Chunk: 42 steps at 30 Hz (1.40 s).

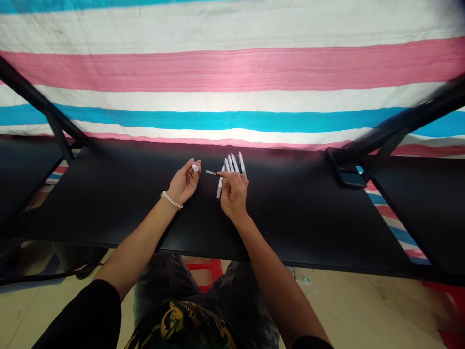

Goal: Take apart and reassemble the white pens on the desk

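Between the thumb and fingertips of my left hand (184,183) is a short white pen barrel (195,166), its open end turned toward me. My right hand (234,194) pinches a thin pen refill (210,172), light at the tip and darker along its length, pointing left at the barrel with a gap between them. Several white and grey pens (234,162) lie side by side just beyond my right hand, which covers their lower parts. One pen (218,190) lies nearer to me, its tip showing left of that hand.
The black table (298,208) spans the view, with black metal supports (54,109) (403,118) at left and right. Behind it hangs a striped sheet (232,68). Below the table are a red stool (207,271) and a clear plastic bottle (303,278) on the floor.
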### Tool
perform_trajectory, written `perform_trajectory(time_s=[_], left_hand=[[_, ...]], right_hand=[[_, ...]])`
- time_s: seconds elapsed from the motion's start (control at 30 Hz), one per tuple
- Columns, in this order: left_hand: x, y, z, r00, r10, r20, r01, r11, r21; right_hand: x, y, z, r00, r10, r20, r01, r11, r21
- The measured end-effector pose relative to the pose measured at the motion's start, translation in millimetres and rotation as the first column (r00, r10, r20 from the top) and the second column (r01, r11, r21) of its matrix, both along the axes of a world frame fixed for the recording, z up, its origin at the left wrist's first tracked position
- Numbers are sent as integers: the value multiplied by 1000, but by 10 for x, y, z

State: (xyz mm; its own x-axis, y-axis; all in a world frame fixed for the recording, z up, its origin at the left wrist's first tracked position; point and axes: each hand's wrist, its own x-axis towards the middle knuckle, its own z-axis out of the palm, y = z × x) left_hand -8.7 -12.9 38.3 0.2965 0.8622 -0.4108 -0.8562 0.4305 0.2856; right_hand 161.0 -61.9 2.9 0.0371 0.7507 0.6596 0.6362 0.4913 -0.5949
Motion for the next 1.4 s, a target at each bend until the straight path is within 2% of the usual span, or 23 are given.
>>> perform_trajectory(time_s=[0.1,0.3,0.53,0.93,1.4], left_hand=[[8,-4,-2,1000,5,-9,-5,1000,-1],[12,-10,-21,1000,-20,-13,21,999,38],[37,-18,5,999,1,-52,-1,1000,-1],[40,-25,38,1000,-8,-16,7,999,-51],[19,-33,43,999,-31,19,32,999,-41]], right_hand=[[2,-6,14,999,-15,-47,14,1000,-9],[25,-6,12,963,114,-245,-114,993,13],[14,-22,18,934,178,-311,-178,984,26],[25,-36,40,950,215,-225,-220,975,5],[23,-23,11,992,113,-64,-115,993,-23]])
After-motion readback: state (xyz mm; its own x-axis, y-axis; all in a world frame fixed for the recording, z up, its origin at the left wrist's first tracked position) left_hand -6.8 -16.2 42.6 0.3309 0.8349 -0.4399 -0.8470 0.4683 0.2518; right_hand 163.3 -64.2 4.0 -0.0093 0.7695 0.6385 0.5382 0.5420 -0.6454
